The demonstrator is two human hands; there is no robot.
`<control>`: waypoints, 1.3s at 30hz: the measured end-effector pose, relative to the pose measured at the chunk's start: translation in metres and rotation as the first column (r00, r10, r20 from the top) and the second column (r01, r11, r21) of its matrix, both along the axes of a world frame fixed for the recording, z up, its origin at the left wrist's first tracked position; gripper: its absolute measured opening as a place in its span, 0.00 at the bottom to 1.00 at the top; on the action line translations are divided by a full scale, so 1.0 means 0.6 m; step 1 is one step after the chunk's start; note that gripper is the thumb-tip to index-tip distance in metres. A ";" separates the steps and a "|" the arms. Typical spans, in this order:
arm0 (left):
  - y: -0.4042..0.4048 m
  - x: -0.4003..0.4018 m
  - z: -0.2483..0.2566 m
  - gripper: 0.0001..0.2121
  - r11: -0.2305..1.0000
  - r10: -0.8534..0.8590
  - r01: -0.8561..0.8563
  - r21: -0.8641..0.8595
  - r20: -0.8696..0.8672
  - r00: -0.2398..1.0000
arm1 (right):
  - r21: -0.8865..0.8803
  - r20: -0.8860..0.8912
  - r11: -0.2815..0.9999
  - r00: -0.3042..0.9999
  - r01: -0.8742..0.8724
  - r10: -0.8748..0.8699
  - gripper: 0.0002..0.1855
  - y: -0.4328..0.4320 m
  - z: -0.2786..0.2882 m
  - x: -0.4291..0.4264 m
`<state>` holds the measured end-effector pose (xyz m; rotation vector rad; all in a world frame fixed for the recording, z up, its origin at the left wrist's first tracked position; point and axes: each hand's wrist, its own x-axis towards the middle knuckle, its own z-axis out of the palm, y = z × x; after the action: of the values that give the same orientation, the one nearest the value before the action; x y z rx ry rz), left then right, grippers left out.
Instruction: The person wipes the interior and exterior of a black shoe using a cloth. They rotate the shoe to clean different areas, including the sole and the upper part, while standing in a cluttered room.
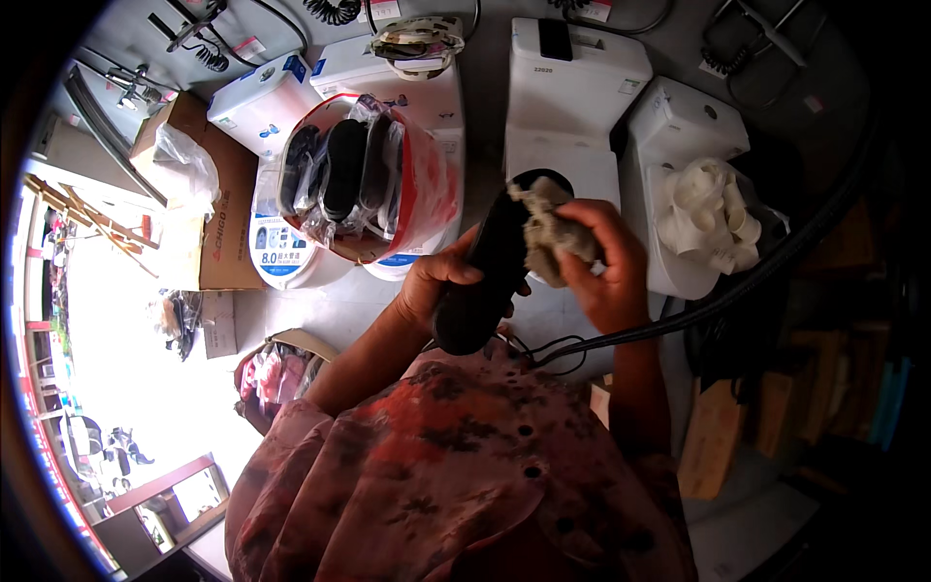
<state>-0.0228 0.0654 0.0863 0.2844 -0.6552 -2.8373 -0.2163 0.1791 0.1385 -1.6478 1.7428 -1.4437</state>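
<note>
My left hand grips a long black shoe or slipper by its middle, thumb on the upper side. The shoe is tilted, its far end up and to the right. My right hand pinches a ragged beige-grey wad of cloth or fleece. That wad rests against the shoe's far end and covers part of it. Beyond my left hand, a red-rimmed clear plastic bag holds several dark shoes, some in clear wrapping.
Several white toilets line the wall. One bears a bundle of off-white pieces, another a dark phone and another a patterned pouch. A cardboard box stands left. A bag with pink items sits on the floor. A black cable crosses right.
</note>
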 end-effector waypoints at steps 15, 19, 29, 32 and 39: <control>-0.019 -0.041 -0.074 0.25 0.970 0.192 -0.236 0.060 0.408 0.893 | -0.011 0.079 0.984 0.981 -0.175 0.176 0.18 -0.027 -0.006 0.016; -0.041 -0.034 -0.083 0.21 0.962 0.110 -0.185 0.202 0.336 0.935 | -0.001 -0.066 0.908 0.906 -0.418 0.417 0.20 -0.040 -0.028 0.066; -0.049 -0.049 -0.070 0.23 0.960 0.219 -0.272 0.069 0.422 0.880 | 0.073 0.037 0.957 0.959 -0.282 0.280 0.18 -0.020 -0.021 0.024; -0.057 -0.067 -0.088 0.21 0.919 0.302 -0.389 0.061 0.525 0.795 | 0.014 -0.004 0.913 0.913 -0.409 0.409 0.20 -0.037 -0.024 0.058; -0.065 -0.042 -0.059 0.21 0.956 0.291 -0.281 -0.089 0.428 0.855 | 0.158 -0.032 0.935 0.945 -0.316 0.325 0.19 0.014 -0.061 0.038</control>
<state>-0.0481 0.0264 0.0510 0.9539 -0.6583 -2.4857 -0.1934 0.1877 0.1017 -1.8052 1.4827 -1.0985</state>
